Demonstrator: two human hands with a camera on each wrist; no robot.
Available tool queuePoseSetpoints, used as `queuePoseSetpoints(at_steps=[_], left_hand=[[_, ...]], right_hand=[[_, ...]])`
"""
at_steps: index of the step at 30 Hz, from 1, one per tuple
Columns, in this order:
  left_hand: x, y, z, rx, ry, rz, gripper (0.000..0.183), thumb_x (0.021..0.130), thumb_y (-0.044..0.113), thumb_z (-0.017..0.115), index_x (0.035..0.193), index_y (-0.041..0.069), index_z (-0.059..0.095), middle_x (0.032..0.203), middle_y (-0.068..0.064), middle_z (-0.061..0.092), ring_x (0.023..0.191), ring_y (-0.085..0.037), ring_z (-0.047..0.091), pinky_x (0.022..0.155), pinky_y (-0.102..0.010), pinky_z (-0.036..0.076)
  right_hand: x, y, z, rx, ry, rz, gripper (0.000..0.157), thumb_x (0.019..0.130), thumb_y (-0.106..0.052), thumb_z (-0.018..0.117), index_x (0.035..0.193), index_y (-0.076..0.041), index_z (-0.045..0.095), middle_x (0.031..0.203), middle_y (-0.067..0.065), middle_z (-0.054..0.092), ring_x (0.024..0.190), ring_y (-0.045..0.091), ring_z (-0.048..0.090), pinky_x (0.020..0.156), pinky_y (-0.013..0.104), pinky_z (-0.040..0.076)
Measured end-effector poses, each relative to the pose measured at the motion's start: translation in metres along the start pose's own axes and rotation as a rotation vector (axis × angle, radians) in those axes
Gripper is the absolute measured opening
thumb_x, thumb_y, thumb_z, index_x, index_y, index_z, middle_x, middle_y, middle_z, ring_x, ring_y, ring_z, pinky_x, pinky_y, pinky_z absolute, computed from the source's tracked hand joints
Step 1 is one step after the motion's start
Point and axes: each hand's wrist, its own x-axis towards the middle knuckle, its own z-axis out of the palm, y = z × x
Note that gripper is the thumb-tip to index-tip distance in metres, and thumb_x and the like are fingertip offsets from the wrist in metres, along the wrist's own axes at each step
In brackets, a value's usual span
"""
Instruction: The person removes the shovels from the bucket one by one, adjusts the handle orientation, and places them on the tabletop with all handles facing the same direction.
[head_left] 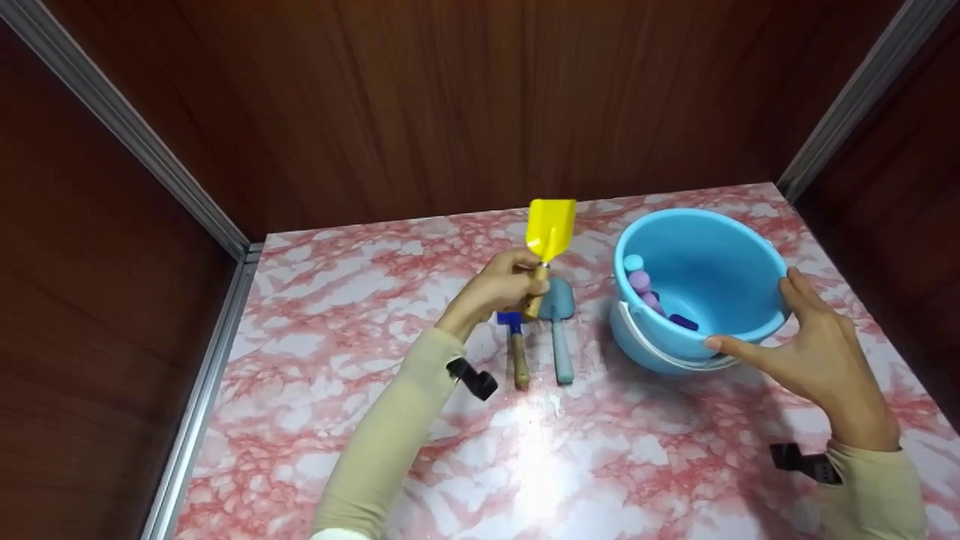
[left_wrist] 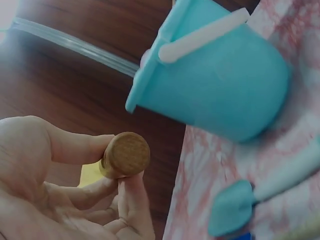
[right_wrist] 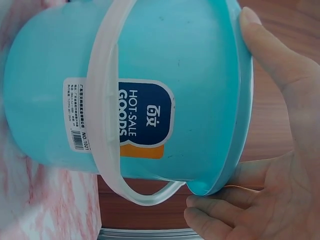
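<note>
A small yellow shovel (head_left: 551, 229) points its blade toward the back wall, and my left hand (head_left: 501, 286) pinches its wooden handle. The round butt of that wooden handle (left_wrist: 129, 154) faces the left wrist camera. My right hand (head_left: 821, 356) grips the rim of a light-blue bucket (head_left: 649, 341), thumb at the front and fingers at the right side. Inside the bucket lie small rounded purple pieces (head_left: 640, 282), a light-blue one and a dark piece (head_left: 683, 322). Its white handle (right_wrist: 105, 100) hangs down on the near side.
Below my left hand, a blue-headed tool with a wooden handle (head_left: 519, 360) lies beside a grey-blue trowel (head_left: 562, 349) on the red-and-white marbled table (head_left: 337, 315). Dark wooden panels (head_left: 450, 97) with metal edge strips enclose the back and sides.
</note>
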Motion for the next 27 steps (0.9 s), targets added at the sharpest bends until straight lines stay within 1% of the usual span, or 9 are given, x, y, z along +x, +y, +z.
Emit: queuePoseSetpoints(at_steps=[3, 5, 7, 12, 18, 22, 25, 27], left_hand=[[-0.002, -0.009, -0.006, 0.026, 0.065, 0.002, 0.037, 0.099, 0.003, 0.068, 0.134, -0.004, 0.06, 0.113, -0.011, 0.062, 0.093, -0.019, 0.061, 0.082, -0.029, 0.058], [-0.004, -0.014, -0.009, 0.048, 0.103, -0.003, 0.037, 0.098, 0.004, 0.069, 0.134, -0.003, 0.06, 0.114, -0.012, 0.063, 0.094, -0.019, 0.061, 0.081, -0.029, 0.058], [-0.006, -0.02, -0.013, 0.047, 0.131, -0.007, 0.036, 0.098, 0.004, 0.068, 0.132, -0.003, 0.061, 0.113, -0.012, 0.063, 0.092, -0.019, 0.061, 0.078, -0.028, 0.058], [-0.011, -0.033, -0.022, 0.016, 0.156, -0.035, 0.034, 0.099, 0.003, 0.067, 0.131, -0.004, 0.059, 0.113, -0.013, 0.062, 0.09, -0.019, 0.062, 0.075, -0.026, 0.057], [-0.013, -0.048, -0.026, -0.022, 0.202, -0.076, 0.032, 0.099, 0.002, 0.068, 0.129, -0.004, 0.06, 0.111, -0.012, 0.062, 0.09, -0.019, 0.065, 0.074, -0.026, 0.058], [-0.015, -0.062, -0.025, 0.014, 0.249, -0.072, 0.029, 0.097, 0.003, 0.07, 0.124, -0.002, 0.062, 0.108, -0.009, 0.062, 0.092, -0.017, 0.063, 0.077, -0.025, 0.056], [-0.017, -0.075, -0.024, 0.017, 0.265, -0.068, 0.023, 0.096, 0.002, 0.068, 0.118, -0.002, 0.061, 0.1, -0.007, 0.061, 0.082, -0.017, 0.06, 0.072, -0.028, 0.054], [-0.017, -0.085, -0.023, 0.013, 0.282, -0.063, 0.02, 0.095, 0.001, 0.067, 0.114, -0.002, 0.062, 0.096, -0.006, 0.061, 0.079, -0.016, 0.059, 0.071, -0.027, 0.053]], right_hand=[[0.001, -0.001, -0.001, -0.002, 0.004, 0.007, 0.131, 0.076, -0.059, 0.093, 0.168, -0.002, 0.019, 0.175, 0.028, 0.011, 0.144, 0.071, 0.029, 0.096, 0.084, 0.033], [0.002, -0.001, -0.001, 0.001, 0.006, 0.005, 0.131, 0.076, -0.059, 0.093, 0.168, -0.003, 0.018, 0.175, 0.027, 0.011, 0.144, 0.071, 0.029, 0.096, 0.084, 0.033], [0.002, 0.0, 0.0, 0.005, 0.007, -0.003, 0.131, 0.076, -0.058, 0.093, 0.168, -0.003, 0.019, 0.175, 0.027, 0.011, 0.144, 0.071, 0.03, 0.096, 0.083, 0.033], [-0.001, 0.001, 0.002, 0.015, 0.005, -0.003, 0.131, 0.076, -0.057, 0.094, 0.168, -0.004, 0.017, 0.174, 0.028, 0.013, 0.144, 0.07, 0.032, 0.096, 0.083, 0.035], [-0.002, 0.002, 0.003, 0.025, 0.004, -0.014, 0.133, 0.076, -0.056, 0.094, 0.17, -0.008, 0.013, 0.172, 0.031, 0.021, 0.142, 0.07, 0.036, 0.096, 0.082, 0.036], [-0.002, 0.002, 0.003, 0.023, 0.003, -0.008, 0.133, 0.077, -0.056, 0.094, 0.17, -0.008, 0.012, 0.171, 0.032, 0.022, 0.141, 0.07, 0.037, 0.096, 0.08, 0.037], [-0.002, 0.002, 0.001, 0.028, 0.002, -0.009, 0.131, 0.076, -0.056, 0.094, 0.169, -0.006, 0.016, 0.174, 0.028, 0.018, 0.145, 0.069, 0.033, 0.098, 0.082, 0.035], [-0.002, 0.002, 0.001, 0.026, 0.002, -0.009, 0.13, 0.076, -0.056, 0.094, 0.169, -0.005, 0.018, 0.175, 0.027, 0.016, 0.147, 0.068, 0.031, 0.099, 0.083, 0.034]])
